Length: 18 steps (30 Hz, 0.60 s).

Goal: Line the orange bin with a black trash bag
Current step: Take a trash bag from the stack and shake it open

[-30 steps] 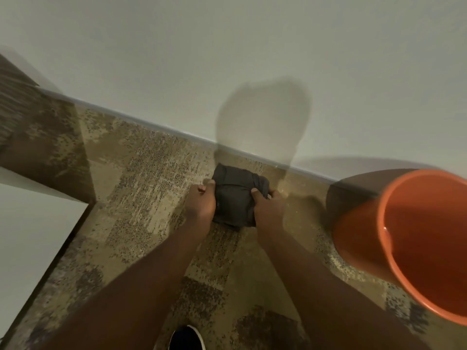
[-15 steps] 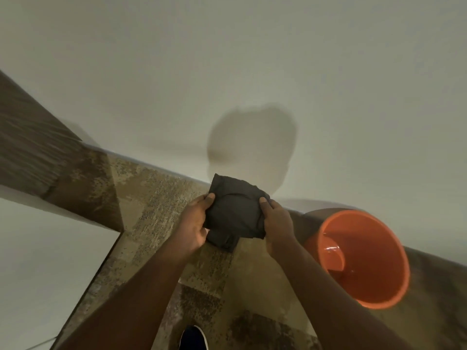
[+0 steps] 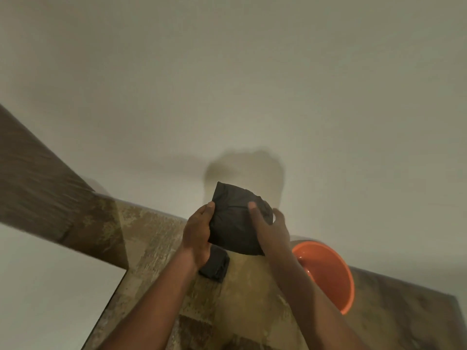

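A folded black trash bag (image 3: 233, 219) is held up in front of the wall, above the carpet. My left hand (image 3: 198, 229) grips its left edge and my right hand (image 3: 269, 227) grips its right edge, thumb across the front. A folded part of the bag (image 3: 214, 265) hangs below my left hand. The orange bin (image 3: 331, 271) stands on the carpet by the wall, lower right of my hands, its opening facing up; my right forearm hides its left rim.
A pale wall (image 3: 227, 84) fills the upper view. Patterned brown carpet (image 3: 151, 243) covers the floor. A white surface (image 3: 50, 286) with a dark edge juts in at the lower left.
Both hands have lifted the folded bag up off the carpet. The view has tilted upward, so the bin now sits lower and smaller at the right. A folded flap has dropped below my left hand.
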Each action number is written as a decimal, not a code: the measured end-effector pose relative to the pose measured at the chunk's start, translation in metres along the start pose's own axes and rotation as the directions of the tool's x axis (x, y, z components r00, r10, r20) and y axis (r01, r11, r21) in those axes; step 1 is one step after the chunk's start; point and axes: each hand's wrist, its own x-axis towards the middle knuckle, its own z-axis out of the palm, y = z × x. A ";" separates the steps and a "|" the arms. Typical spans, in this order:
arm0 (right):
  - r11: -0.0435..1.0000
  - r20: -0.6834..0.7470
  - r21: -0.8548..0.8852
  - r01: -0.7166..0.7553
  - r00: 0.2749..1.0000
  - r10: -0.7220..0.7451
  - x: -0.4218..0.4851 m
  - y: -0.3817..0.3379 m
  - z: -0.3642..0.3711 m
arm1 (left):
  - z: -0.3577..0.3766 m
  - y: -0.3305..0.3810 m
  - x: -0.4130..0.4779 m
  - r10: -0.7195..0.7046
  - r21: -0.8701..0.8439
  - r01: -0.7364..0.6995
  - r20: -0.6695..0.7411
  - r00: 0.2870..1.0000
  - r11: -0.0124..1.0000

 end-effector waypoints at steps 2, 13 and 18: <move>0.999 0.041 -0.036 0.031 0.999 -0.029 -0.009 -0.012 -0.015 | 0.016 0.015 -0.017 0.019 -0.061 -0.016 0.055 0.998 0.998; 0.958 -0.196 -0.042 0.285 0.937 -0.288 -0.069 -0.079 -0.126 | 0.098 0.106 -0.089 0.417 0.358 -0.396 0.021 0.909 0.845; 0.770 0.397 0.598 -0.222 0.917 -0.044 -0.089 -0.120 -0.150 | 0.129 0.114 -0.129 0.734 0.589 -0.808 0.551 0.397 -0.005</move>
